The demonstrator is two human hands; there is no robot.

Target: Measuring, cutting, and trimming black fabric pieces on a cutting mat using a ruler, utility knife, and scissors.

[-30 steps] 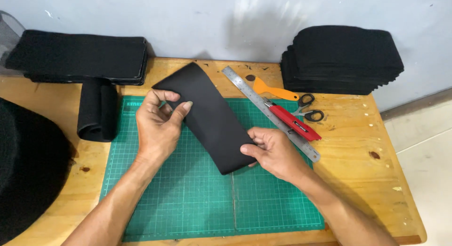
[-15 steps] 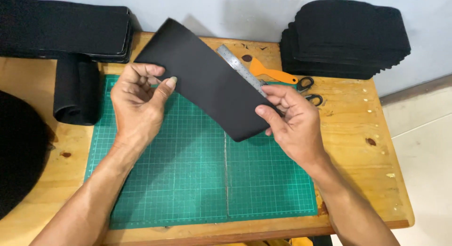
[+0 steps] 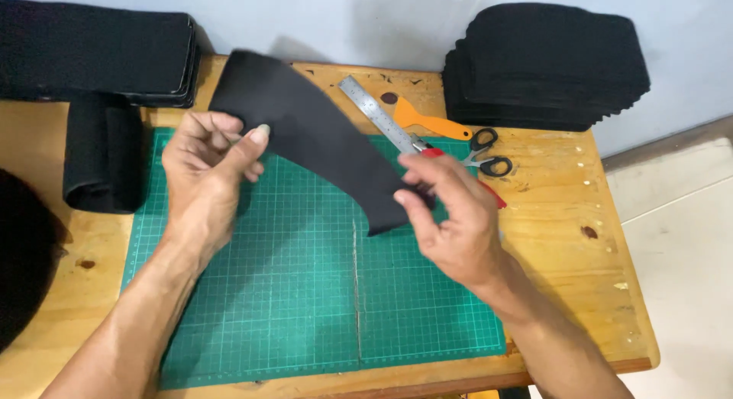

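No boxes, packs, labels, signs or screens show here at all (not on the table or wall)

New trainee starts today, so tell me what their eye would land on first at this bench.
First, the black fabric strip held up over the green cutting mat, pinched by the left hand and right hand. Next, the tall stack of black pieces at the far right corner.
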